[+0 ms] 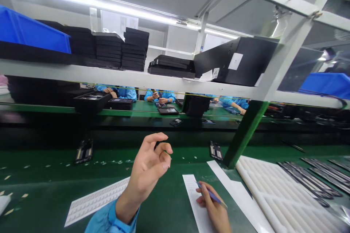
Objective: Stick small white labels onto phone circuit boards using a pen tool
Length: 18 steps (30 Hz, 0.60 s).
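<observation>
My left hand [150, 167] is raised above the green bench, palm turned to the right. Its fingers are curled but apart, with nothing visible between them. Under that wrist lies a white sheet with rows of small grey stickers [95, 200]. In my right hand [212, 207] is a pair of blue-purple tweezers [216, 198], tip pointing up and left. The tip is over a narrow white sticker sheet [191, 193] with small marks near its top, and the hand rests at that sheet's right edge. Whether the tweezers pinch anything is too small to see.
Right of me are blank white strips [237, 196], a ribbed white tray [284, 193] and several phone frames [308, 178]. Two phone bodies [84, 151] [216, 150] lie farther back. A green-and-white post [247, 131] rises at the right. Co-workers in blue sleeves [128, 93] sit opposite.
</observation>
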Each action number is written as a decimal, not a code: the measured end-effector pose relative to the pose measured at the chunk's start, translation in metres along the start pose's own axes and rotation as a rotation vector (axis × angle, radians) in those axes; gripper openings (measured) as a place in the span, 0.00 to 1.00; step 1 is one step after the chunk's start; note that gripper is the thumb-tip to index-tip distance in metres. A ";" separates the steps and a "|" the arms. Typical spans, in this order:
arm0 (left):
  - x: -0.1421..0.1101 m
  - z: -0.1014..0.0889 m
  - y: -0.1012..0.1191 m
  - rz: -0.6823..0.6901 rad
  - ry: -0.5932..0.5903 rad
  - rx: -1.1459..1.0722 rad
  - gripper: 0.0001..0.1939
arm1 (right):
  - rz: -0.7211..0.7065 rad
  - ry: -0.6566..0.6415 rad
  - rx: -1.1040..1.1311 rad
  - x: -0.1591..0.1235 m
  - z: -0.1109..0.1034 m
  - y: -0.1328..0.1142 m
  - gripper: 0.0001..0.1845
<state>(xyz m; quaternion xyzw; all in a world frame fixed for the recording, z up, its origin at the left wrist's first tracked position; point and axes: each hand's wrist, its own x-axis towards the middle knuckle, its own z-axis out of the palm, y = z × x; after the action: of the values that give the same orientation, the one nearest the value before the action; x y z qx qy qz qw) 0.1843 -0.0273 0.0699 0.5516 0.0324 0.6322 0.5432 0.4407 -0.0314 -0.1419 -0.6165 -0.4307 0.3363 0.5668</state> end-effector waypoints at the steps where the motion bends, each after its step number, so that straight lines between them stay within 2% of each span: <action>1: 0.000 0.000 0.001 0.016 0.012 0.012 0.19 | -0.003 0.003 -0.001 -0.001 0.000 -0.001 0.36; 18: -0.007 0.008 0.010 0.093 0.054 0.164 0.17 | -0.018 -0.006 0.024 -0.001 0.002 -0.002 0.34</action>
<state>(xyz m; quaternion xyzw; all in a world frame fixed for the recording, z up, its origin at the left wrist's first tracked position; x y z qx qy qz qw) 0.1815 -0.0412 0.0746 0.5778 0.0732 0.6668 0.4649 0.4381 -0.0319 -0.1399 -0.6048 -0.4338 0.3380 0.5760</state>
